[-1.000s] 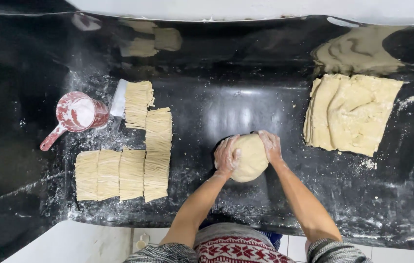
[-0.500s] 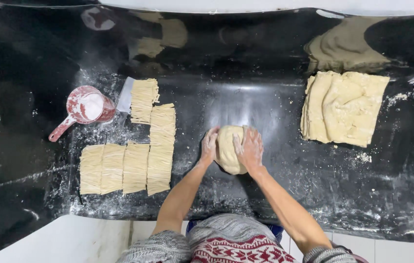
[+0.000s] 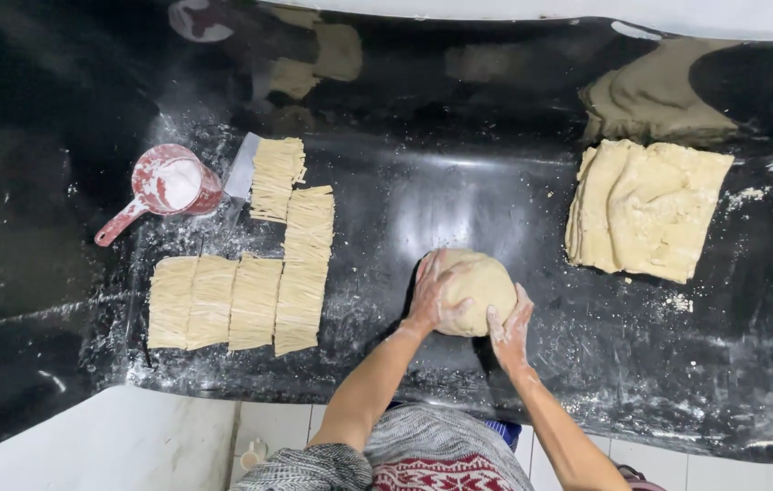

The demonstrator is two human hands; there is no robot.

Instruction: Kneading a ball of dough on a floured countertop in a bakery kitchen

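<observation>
The left hand (image 3: 430, 300) is pressing against the left side of a round ball of dough (image 3: 477, 289), fingers spread and curved over its surface. The right hand (image 3: 510, 329) is cupping the ball from the lower right, fingers lying open against it, so the two hands are clasping the dough between them. The ball is sitting on the black table (image 3: 459, 200), a little right of the middle and near the front edge, on a patch dusted with flour. It is roughly round, slightly wider than tall in this view, with no clear long axis.

To the left, rows of cut noodle strands (image 3: 241, 300) are lying flat in neat bundles, their strands running away from the person; two more bundles (image 3: 294, 195) are lying behind them. A pale scraper blade (image 3: 241, 168) is resting just beside the upper bundle. Further left, a red measuring cup (image 3: 168, 186) holding flour is standing with its handle pointing down-left. Well apart on the right, a folded slab of dough (image 3: 645, 209) is lying flat, and its reflection is showing on the glossy surface behind. Nothing is lying between the hands and the ball.
</observation>
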